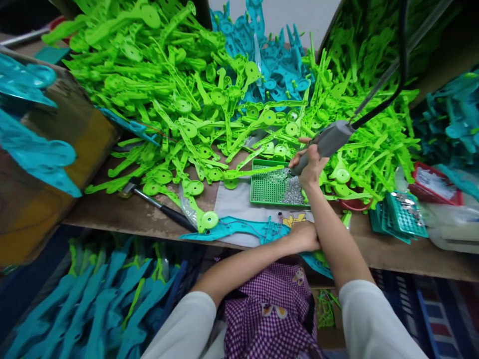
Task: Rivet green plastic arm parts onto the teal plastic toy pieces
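Observation:
My right hand [312, 162] is wrapped around a grey electric screwdriver [333, 139], held at a slant with a black cable leaving its upper end. The driver's lower end is over a green perforated tray [262, 193] of small metal screws [295, 192]. Below my right forearm, my left hand [305, 236] is closed on a long blue plastic part [243, 228] at the table's front edge; its fingertips are hidden. A lime-green plastic lever [207, 219] lies over the left end of the blue part. A grey cloth [234, 199] is under the tray.
Lime-green levers [149, 75] are heaped across the back, with blue parts [267, 65] behind. A hammer [160, 204] lies left of the cloth. Green trays [406, 214] and a red bin [436, 184] stand at right. Blue assemblies [101, 309] fill a crate below left.

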Motion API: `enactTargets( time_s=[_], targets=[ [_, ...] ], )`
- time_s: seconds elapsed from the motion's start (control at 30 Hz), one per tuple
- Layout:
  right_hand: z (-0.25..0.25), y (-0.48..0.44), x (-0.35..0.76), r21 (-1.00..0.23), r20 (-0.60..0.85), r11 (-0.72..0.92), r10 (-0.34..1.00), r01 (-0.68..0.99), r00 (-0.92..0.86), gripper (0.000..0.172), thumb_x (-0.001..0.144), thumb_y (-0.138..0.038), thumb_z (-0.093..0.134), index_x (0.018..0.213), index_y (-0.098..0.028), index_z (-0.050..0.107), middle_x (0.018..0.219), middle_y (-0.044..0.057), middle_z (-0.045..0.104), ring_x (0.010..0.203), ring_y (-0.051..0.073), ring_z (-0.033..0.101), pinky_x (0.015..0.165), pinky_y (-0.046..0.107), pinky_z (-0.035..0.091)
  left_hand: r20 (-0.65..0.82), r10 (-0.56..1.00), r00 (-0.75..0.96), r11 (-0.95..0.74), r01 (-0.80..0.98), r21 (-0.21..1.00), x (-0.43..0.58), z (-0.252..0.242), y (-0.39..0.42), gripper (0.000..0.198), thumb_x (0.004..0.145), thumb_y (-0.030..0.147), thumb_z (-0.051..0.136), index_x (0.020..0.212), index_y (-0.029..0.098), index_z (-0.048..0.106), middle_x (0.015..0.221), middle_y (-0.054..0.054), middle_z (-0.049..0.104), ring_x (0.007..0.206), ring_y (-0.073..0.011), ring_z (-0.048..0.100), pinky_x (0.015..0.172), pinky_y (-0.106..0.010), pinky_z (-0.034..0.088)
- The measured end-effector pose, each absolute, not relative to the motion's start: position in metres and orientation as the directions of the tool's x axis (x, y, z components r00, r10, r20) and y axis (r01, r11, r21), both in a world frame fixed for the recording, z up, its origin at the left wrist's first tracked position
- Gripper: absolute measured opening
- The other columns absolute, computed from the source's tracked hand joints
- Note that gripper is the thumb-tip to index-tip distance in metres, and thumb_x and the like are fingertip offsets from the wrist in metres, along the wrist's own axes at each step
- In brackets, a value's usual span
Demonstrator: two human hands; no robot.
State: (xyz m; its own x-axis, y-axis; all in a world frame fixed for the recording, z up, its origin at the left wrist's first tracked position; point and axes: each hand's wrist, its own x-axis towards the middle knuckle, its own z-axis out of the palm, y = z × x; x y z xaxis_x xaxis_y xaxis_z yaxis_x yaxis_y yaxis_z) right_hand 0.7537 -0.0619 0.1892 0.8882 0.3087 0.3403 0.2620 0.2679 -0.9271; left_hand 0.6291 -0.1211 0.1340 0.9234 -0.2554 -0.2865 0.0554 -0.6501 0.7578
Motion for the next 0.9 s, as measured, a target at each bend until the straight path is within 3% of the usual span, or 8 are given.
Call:
enactTargets(
  time_s=[0.1, 0.23, 0.33, 0.53, 0.9],
  targets=[
    [0.209, -0.07, 0.754, -0.913, 0.368, 0.283, 0.264, 0.293, 0.891, 0.048, 0.077, -0.066, 0.05, 0.095, -0.022, 0.06, 0.047, -0.008, 0.045, 0.038, 0.01, 0.051, 0.039, 0.024, 0.04, -0.289, -0.232, 0.929, -0.718, 0.037, 0.695, 0.632, 0.134, -0.122, 0.029, 0.075, 0.032, 0.059, 0.095, 0.016, 0.072, 0.092, -0.012, 0.072, 0.084, -0.0287, 0.068, 0.072, -0.035, 0.054],
    [0.244, -0.113, 0.745, -0.885, 0.398, 0.341, 0.203, 0.316, 0.895, 0.051, 0.073, -0.071, 0.052, 0.09, -0.023, 0.061, 0.045, -0.009, 0.043, 0.036, 0.01, 0.048, 0.036, 0.023, 0.038, -0.246, -0.265, 0.932, -0.685, -0.002, 0.729, 0.637, 0.134, -0.121, 0.029, 0.082, 0.046, 0.057, 0.095, 0.025, 0.073, 0.09, -0.004, 0.073, 0.086, -0.0232, 0.067, 0.072, -0.03, 0.051],
    [0.259, -0.177, 0.722, -0.877, 0.39, 0.391, 0.237, 0.28, 0.89, 0.05, 0.07, -0.071, 0.056, 0.082, -0.024, 0.063, 0.045, -0.007, 0.048, 0.034, 0.011, 0.048, 0.034, 0.024, 0.037, -0.222, -0.256, 0.941, -0.683, -0.013, 0.731, 0.639, 0.134, -0.121, 0.03, 0.083, 0.051, 0.057, 0.093, 0.028, 0.073, 0.091, -0.001, 0.072, 0.09, -0.0204, 0.066, 0.073, -0.026, 0.048],
    [0.239, -0.275, 0.661, -0.935, 0.288, 0.289, 0.271, 0.208, 0.919, 0.051, 0.065, -0.07, 0.063, 0.077, -0.02, 0.066, 0.045, -0.003, 0.054, 0.036, 0.014, 0.051, 0.036, 0.026, 0.039, -0.221, -0.262, 0.939, -0.683, -0.019, 0.73, 0.638, 0.133, -0.122, 0.031, 0.082, 0.052, 0.058, 0.095, 0.029, 0.073, 0.096, 0.0, 0.072, 0.092, -0.0199, 0.065, 0.074, -0.026, 0.047],
    [0.223, -0.279, 0.64, -0.952, 0.211, 0.263, 0.184, 0.159, 0.96, 0.052, 0.059, -0.072, 0.065, 0.072, -0.022, 0.06, 0.042, -0.006, 0.05, 0.033, 0.014, 0.048, 0.033, 0.025, 0.038, -0.218, -0.228, 0.949, -0.687, 0.002, 0.727, 0.641, 0.134, -0.124, 0.029, 0.081, 0.05, 0.062, 0.092, 0.027, 0.075, 0.092, 0.0, 0.073, 0.089, -0.0197, 0.065, 0.071, -0.025, 0.045]
  ],
)
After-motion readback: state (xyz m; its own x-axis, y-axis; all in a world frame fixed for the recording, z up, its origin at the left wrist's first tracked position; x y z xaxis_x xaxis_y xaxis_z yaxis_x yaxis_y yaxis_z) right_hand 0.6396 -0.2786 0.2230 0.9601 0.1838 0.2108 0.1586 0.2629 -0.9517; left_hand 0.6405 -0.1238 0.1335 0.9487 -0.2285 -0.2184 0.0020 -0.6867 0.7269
